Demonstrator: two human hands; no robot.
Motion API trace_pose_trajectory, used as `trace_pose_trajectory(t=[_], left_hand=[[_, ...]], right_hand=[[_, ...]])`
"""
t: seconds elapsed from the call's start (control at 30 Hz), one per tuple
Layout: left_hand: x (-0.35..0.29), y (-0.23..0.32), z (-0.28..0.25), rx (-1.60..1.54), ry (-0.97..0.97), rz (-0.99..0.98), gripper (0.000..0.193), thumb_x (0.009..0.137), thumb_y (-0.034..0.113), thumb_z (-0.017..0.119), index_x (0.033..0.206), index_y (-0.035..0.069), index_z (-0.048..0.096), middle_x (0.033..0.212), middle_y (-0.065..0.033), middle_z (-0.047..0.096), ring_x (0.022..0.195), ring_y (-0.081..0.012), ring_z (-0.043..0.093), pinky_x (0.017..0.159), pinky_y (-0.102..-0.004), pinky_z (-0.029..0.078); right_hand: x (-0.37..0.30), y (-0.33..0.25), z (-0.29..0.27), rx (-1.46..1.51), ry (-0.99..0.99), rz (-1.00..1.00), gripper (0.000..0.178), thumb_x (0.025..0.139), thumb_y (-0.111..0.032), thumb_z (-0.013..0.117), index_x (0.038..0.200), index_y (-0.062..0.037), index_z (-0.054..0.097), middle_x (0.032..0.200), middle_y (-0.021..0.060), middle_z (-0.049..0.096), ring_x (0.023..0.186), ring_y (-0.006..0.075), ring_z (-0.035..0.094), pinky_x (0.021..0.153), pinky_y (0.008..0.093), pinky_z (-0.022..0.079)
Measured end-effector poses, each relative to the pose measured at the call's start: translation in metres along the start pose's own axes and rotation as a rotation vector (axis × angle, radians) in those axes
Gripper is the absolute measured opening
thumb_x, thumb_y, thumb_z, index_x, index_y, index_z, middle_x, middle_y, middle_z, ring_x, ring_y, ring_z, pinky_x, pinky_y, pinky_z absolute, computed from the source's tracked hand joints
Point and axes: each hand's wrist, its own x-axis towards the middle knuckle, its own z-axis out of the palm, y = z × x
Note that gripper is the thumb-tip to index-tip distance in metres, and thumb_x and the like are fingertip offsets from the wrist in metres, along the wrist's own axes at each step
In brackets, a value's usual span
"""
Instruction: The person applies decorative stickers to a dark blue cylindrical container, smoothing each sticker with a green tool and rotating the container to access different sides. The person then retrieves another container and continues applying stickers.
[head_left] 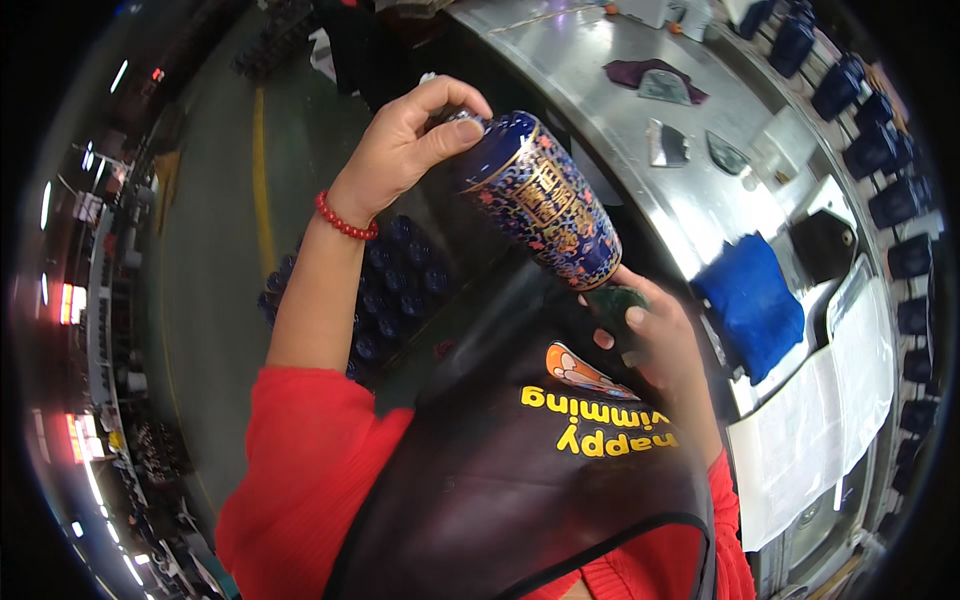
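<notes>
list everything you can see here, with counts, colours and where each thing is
dark blue ceramic bottle with gold and red pattern: one, tilted, held at centre
small dark green pad: one, under the bottle's base
plain dark blue bottles: many, rowed along the bench's far right edge
more dark blue bottles: many, on the floor, left of centre
steel workbench: one, silver, upper right
blue cloth: one, on the bench, right
white paper sheets: several, lower right
red bead bracelet: one, left wrist
dark apron: one, bottom centre
left hand: grip on the bottle's top
right hand: at the base, with the pad

Gold rectangular label panel (548, 190) on the tilted dark-blue vase (545, 205), mid-picture.
</notes>
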Motion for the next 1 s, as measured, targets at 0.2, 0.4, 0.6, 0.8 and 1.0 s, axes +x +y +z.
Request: trace_pose_trajectory(t=[0.2,0.4,0.6,0.8,1.0], left_hand=[[-0.012,-0.053,-0.052,0.187,0.15,0.037,0.021,0.096,0.023,0.072,0.107,0.006,0.068,0.096,0.0008,0.065,0.086,-0.0081,0.06,0.076,-0.0248,0.049],[-0.036,-0.1,-0.095,0.356,0.271,0.062,0.022,0.092,0.024,0.074,0.102,0.006,0.066,0.085,-0.0128,0.061,0.073,-0.0266,0.061,0.068,-0.0363,0.05],[-0.056,-0.183,-0.081,0.447,0.366,0.078,0.026,0.091,0.03,0.075,0.103,0.01,0.066,0.09,-0.0103,0.067,0.079,-0.0296,0.065,0.07,-0.0371,0.052],[-0.079,-0.292,-0.077,0.667,0.372,-0.1,0.024,0.092,0.032,0.071,0.102,0.011,0.065,0.09,-0.0131,0.067,0.087,-0.0341,0.067,0.078,-0.0437,0.054],[-0.114,-0.424,-0.115,0.899,0.446,-0.346,0.024,0.093,0.031,0.07,0.102,0.009,0.066,0.089,-0.0162,0.067,0.087,-0.0359,0.067,0.076,-0.0461,0.055]], right_hand=[[0.1,0.008,0.024,-0.079,-0.014,0.064,0.075,0.086,-0.028,0.071,0.148,0.0057,0.047,0.121,0.0176,0.067,0.093,0.0196,0.064,0.073,0.0299,0.054],[0.182,0.031,0.035,-0.091,0.022,0.258,0.071,0.087,-0.022,0.069,0.148,0.007,0.046,0.125,0.019,0.065,0.099,0.0212,0.065,0.075,0.0325,0.054],[0.219,0.054,0.035,-0.459,0.183,0.38,0.059,0.093,-0.01,0.061,0.149,0.0026,0.047,0.133,0.014,0.064,0.1,0.0171,0.064,0.076,0.0299,0.053],[0.231,-0.018,0.047,-1.922,0.162,-0.453,0.049,0.094,0.006,0.052,0.14,-0.0064,0.061,0.15,0.0182,0.052,0.136,0.0362,0.051,0.115,0.0465,0.038],[0.264,-0.051,0.006,-2.423,0.055,-0.477,0.048,0.097,-0.006,0.06,0.145,-0.0091,0.057,0.15,0.0172,0.051,0.136,0.0393,0.045,0.115,0.0486,0.034]])
